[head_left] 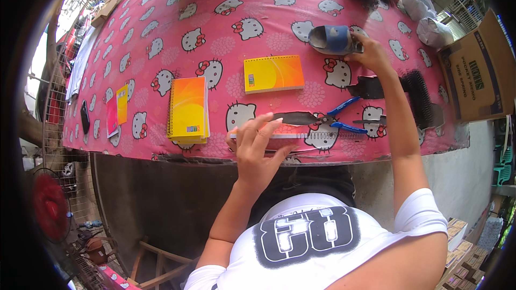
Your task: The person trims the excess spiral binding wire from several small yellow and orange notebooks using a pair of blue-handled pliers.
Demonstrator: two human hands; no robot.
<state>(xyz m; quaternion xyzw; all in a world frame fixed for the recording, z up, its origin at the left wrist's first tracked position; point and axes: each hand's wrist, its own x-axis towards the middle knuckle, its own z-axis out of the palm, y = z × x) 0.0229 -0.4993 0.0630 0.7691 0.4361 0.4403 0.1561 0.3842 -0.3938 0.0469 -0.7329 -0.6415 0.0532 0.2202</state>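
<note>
Near the table's front edge, my left hand [257, 147] is bent around the left end of a thin notepad [293, 136], thumb on the near side and fingers on the far side. The pad shows its white page edge, and a wire coil [349, 136] extends from its right part. Farther off to the right, my right hand [371, 53] grips the right end of a blue slipper-like object [332, 40] with a greyish inside. Blue-handled pliers [344, 108] lie just beyond the coil, beside a dark flat blade-like piece [293, 118].
A yellow-orange spiral notepad [274, 74] lies mid-table; a stack of similar notebooks [188, 110] is to its left. Black coils [418, 96] sit at the right, near a cardboard box [478, 72]. Small pink and yellow booklets [119, 107] and a dark phone-like object [85, 117] lie far left.
</note>
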